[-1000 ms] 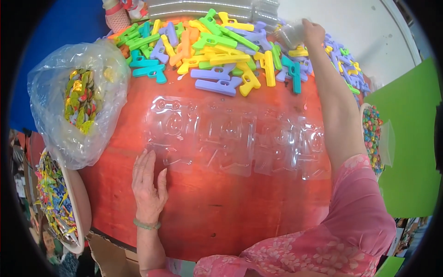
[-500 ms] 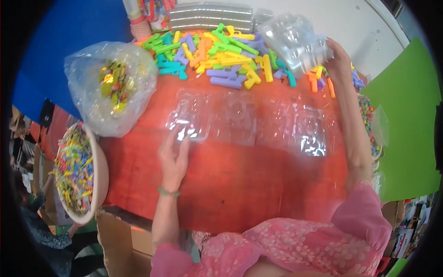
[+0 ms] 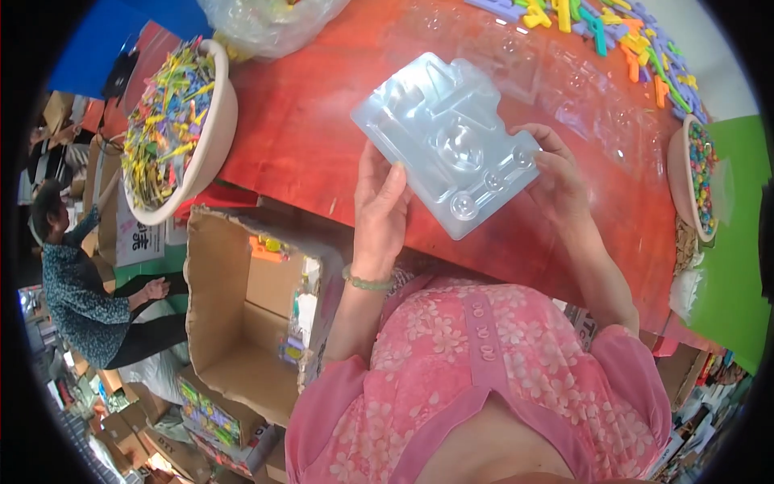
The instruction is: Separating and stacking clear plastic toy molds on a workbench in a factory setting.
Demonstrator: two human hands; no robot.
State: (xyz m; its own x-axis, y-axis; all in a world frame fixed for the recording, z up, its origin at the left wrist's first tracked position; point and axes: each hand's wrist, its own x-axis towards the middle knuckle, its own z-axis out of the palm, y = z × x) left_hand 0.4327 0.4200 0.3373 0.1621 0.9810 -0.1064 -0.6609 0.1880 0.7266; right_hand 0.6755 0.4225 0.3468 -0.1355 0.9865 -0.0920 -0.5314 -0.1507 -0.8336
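A stack of clear plastic blister shells [image 3: 451,141] is tilted between my two hands above the front edge of the red table [image 3: 298,145]. My left hand [image 3: 380,211] grips its lower left side, thumb on top and fingers behind. At the right end, my right hand [image 3: 558,173] pinches the edge near the small round bumps. Beyond the stack, several more clear blister shells [image 3: 584,97] lie in a row on the table. Toy plastic guns [image 3: 597,34] in purple, yellow, green, orange and teal are heaped at the far right.
A bowl [image 3: 216,133] of colourful small plastic pieces stands at the left, near a clear plastic bag [image 3: 278,28]. Another bowl [image 3: 679,165] holds coloured beads at the right. Below the table edge is an open cardboard box [image 3: 216,294]. A person [image 3: 85,282] is at far left.
My right hand has come back from the far heap with the blister stack, and my left hand has left the laid-out shells to grip it. The view has tilted down and leftward.
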